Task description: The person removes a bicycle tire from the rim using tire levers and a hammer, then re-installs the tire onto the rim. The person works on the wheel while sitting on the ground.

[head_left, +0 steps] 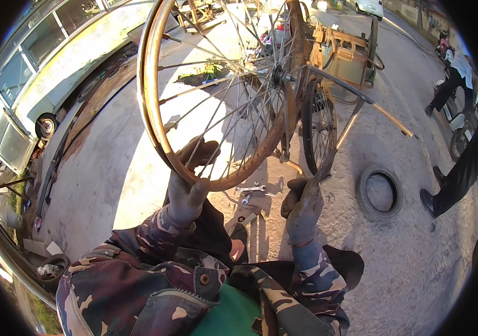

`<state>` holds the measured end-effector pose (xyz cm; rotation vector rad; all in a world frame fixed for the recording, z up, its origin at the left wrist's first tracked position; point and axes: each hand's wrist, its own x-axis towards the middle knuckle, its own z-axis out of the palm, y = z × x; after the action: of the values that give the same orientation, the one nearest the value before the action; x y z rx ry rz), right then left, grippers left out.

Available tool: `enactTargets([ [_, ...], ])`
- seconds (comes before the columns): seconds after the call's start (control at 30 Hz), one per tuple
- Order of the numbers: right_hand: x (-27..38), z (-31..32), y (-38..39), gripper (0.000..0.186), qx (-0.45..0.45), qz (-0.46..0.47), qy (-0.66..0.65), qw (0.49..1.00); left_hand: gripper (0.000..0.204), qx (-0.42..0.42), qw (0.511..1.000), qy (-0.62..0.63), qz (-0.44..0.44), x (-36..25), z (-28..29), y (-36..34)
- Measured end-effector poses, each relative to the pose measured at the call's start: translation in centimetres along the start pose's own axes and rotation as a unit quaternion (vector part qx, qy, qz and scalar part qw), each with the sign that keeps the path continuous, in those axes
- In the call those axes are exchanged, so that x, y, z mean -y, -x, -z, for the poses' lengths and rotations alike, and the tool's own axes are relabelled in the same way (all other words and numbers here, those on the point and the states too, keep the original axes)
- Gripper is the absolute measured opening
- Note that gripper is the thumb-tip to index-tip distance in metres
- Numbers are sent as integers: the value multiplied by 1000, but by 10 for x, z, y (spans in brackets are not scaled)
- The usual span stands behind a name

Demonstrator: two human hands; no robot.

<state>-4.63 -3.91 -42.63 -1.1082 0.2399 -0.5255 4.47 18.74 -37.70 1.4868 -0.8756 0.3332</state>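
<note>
Concrete yard: two gloved hands, left hand point(189, 187) and right hand point(302, 208), one rim point(155, 106).

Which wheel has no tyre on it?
The big rusty wheel gripped by the left hand is bare. The smaller wheel behind it wears a black tyre.

Sunlit concrete yard point(418, 252), parked bus point(31, 78)
</note>
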Motion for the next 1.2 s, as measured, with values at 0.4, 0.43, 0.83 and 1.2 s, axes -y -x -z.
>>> enactTargets([
  [0.4, -8, -4, 5, 54, 18, -9, -33, 999, 79, 33, 996, -21, 79, 22, -3, 28],
  [0.43, -8, -4, 4, 53, 33, -27, -24, 999, 78, 32, 995, -26, 91, 25, -3, 31],
  [0.83, -27, -2, -3, 50, 51, -61, 12, 997, 73, 56, 988, -13, 142, 47, -4, 44],
  [1.2, -16, 1, 2, 48, 50, -51, 24, 997, 66, 39, 986, -13, 165, 44, -13, 45],
])
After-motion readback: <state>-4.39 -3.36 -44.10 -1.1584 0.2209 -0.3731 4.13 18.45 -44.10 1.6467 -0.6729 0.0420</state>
